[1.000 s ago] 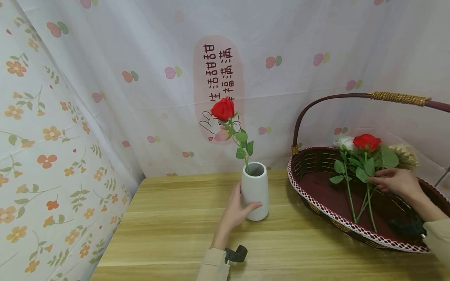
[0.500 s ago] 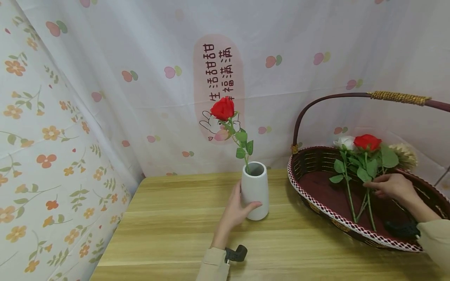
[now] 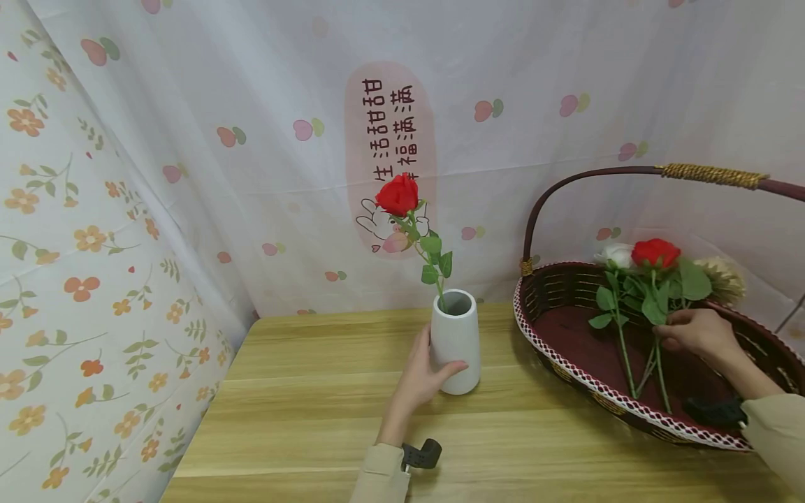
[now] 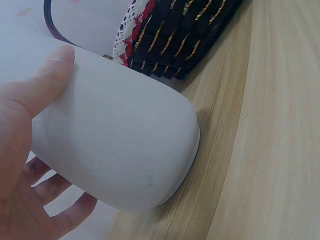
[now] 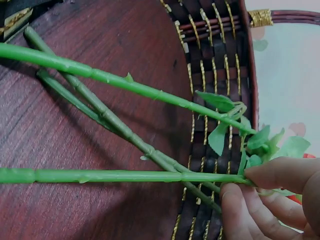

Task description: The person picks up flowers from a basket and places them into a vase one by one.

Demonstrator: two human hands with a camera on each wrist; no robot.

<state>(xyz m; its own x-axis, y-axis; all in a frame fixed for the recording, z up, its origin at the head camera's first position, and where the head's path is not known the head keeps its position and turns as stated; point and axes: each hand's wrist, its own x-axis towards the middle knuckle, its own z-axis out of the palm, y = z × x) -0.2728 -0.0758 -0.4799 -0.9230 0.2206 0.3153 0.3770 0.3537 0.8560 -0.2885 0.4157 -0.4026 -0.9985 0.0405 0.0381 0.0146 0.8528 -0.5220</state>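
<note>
A white vase (image 3: 455,342) stands upright on the wooden table, and my left hand (image 3: 420,374) grips it from the left, thumb across the front. Its surface fills much of the left wrist view, where the curled fingers (image 4: 75,215) show below it. One red rose (image 3: 398,195) with a pink bud leans leftward out of the vase mouth. Over the basket, my right hand (image 3: 701,335) pinches the green stem (image 5: 125,176) of a second red rose (image 3: 656,253) just below its leaves. Beside that bloom lies a white rose (image 3: 616,256).
The dark wicker basket (image 3: 581,363) with white lace trim stands at the right, its brown handle (image 3: 591,170) arching above. A pale dried-looking flower (image 3: 723,279) sits at its back rim. Patterned curtains (image 3: 251,175) hang behind the wooden table (image 3: 314,405) and at the left.
My right hand has shifted slightly left and closed its fingers on the red rose's stem; the leaves there have moved a little. The left hand and vase have stayed put.
</note>
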